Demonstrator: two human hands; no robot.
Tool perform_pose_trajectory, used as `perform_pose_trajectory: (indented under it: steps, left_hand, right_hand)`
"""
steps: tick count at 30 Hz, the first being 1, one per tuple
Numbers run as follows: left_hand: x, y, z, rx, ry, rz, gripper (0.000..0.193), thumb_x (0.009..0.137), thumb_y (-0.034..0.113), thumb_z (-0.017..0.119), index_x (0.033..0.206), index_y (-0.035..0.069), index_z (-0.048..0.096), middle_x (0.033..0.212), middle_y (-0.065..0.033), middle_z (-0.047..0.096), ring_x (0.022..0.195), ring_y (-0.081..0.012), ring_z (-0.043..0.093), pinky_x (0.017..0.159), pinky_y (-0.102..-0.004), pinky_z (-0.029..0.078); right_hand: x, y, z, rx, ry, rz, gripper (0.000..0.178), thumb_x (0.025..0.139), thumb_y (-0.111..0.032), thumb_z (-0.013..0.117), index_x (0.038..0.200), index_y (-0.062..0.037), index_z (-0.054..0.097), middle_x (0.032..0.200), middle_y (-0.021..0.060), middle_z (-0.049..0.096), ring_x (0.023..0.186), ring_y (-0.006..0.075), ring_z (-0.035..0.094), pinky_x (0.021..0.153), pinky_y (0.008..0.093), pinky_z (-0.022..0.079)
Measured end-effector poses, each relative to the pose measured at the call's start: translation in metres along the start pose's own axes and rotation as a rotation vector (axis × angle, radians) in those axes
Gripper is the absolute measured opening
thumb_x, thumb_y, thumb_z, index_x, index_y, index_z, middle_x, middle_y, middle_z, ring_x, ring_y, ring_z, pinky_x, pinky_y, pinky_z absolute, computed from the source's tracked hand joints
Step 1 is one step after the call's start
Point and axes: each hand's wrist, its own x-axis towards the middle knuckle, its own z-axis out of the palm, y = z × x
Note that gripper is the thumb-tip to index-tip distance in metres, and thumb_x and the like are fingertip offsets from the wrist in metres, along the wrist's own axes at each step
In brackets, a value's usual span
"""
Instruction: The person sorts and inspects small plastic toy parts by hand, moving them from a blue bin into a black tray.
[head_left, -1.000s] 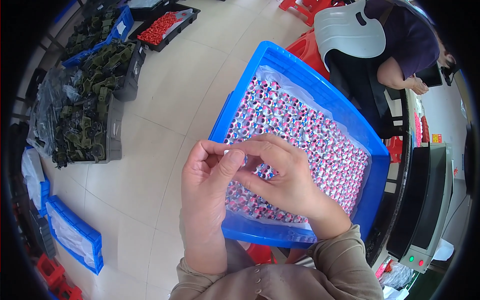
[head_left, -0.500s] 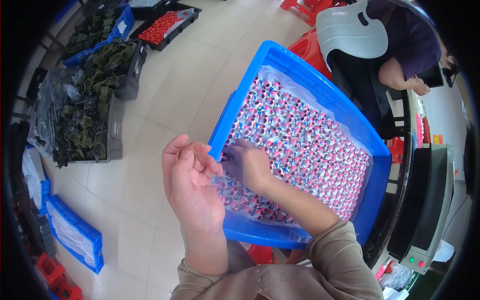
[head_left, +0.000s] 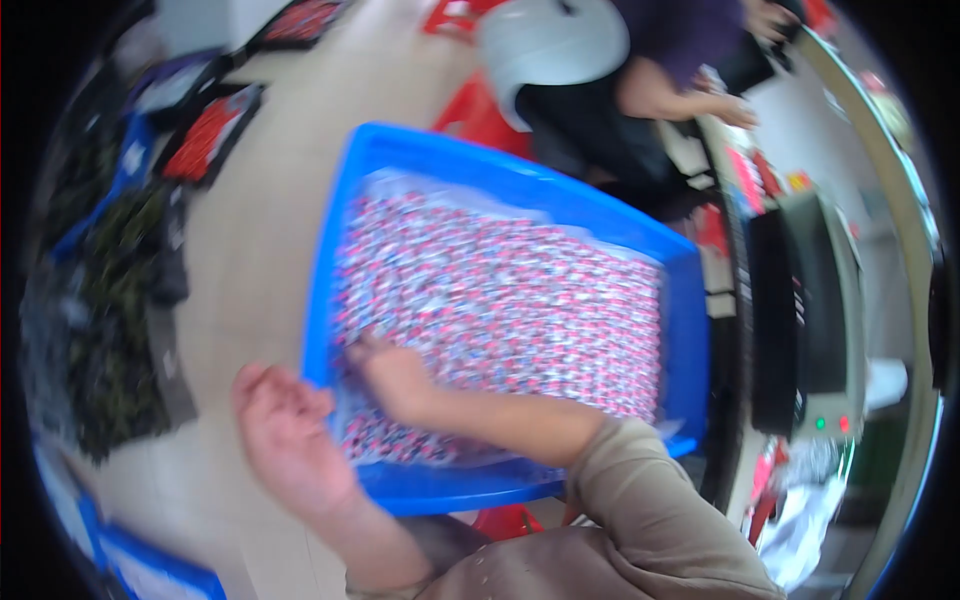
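Note:
A large blue plastic bin [head_left: 330, 250] stands in front of me, lined with a white sheet. Rows of small round pink-and-white parts with dark spots [head_left: 520, 310] fill it. My right hand [head_left: 395, 380] reaches in among the parts near the bin's left wall. Its fingers are curled closed and point down; what they hold, if anything, is hidden. Just outside the left wall, my left hand [head_left: 295, 440] is palm up with loosely bent fingers, and I see nothing in it. Motion blur smears both hands.
On the left floor are crates of dark green parts [head_left: 120, 330] and a black tray of red pieces [head_left: 205, 140]. Beyond the bin, a person [head_left: 680, 60] sits near a white chair back [head_left: 555, 45]. A machine with green and red buttons [head_left: 820, 330] is at right.
The view has shifted, so the bin and crates appear further left. My left hand appears lower, still beside the bin's left wall. My right hand stays among the parts near that wall.

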Motion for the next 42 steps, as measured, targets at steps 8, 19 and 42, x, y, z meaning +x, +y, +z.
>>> perform_pose_trajectory:
  steps: [8, 19, 42]
  left_hand:
    - [0.01, -0.007, -0.01, 0.122, -0.013, 0.025, 0.024, 0.088, 0.016, 0.044, 0.109, 0.005, 0.045, 0.088, -0.0058, 0.054, 0.066, -0.0129, 0.049, 0.06, -0.0259, 0.041]
    - [-0.003, -0.017, -0.005, 0.245, -0.185, 0.105, 0.02, 0.088, 0.011, 0.045, 0.106, 0.002, 0.047, 0.086, -0.0056, 0.053, 0.062, -0.01, 0.047, 0.056, -0.0232, 0.04]
    - [-0.239, -0.162, 0.142, 0.545, -0.762, -0.709, 0.013, 0.077, 0.003, 0.05, 0.09, 0.005, 0.053, 0.074, -0.0058, 0.055, 0.057, -0.0131, 0.049, 0.052, -0.0263, 0.042]
  right_hand:
    - [-0.026, 0.006, -0.109, -0.009, 0.083, -0.095, 0.017, 0.069, -0.012, 0.061, 0.081, -0.0016, 0.056, 0.084, 0.0147, 0.054, 0.077, 0.0315, 0.059, 0.062, 0.0406, 0.048]
    - [-0.3, 0.225, -0.484, -0.549, 0.805, 0.853, 0.024, 0.075, -0.023, 0.059, 0.095, -0.0093, 0.063, 0.088, 0.0137, 0.064, 0.082, 0.0273, 0.062, 0.073, 0.0357, 0.048]
    - [-0.386, 0.274, -0.409, -0.183, 0.611, 0.682, 0.034, 0.073, -0.021, 0.064, 0.103, -0.0104, 0.055, 0.096, 0.021, 0.045, 0.076, 0.0301, 0.056, 0.074, 0.0353, 0.046]
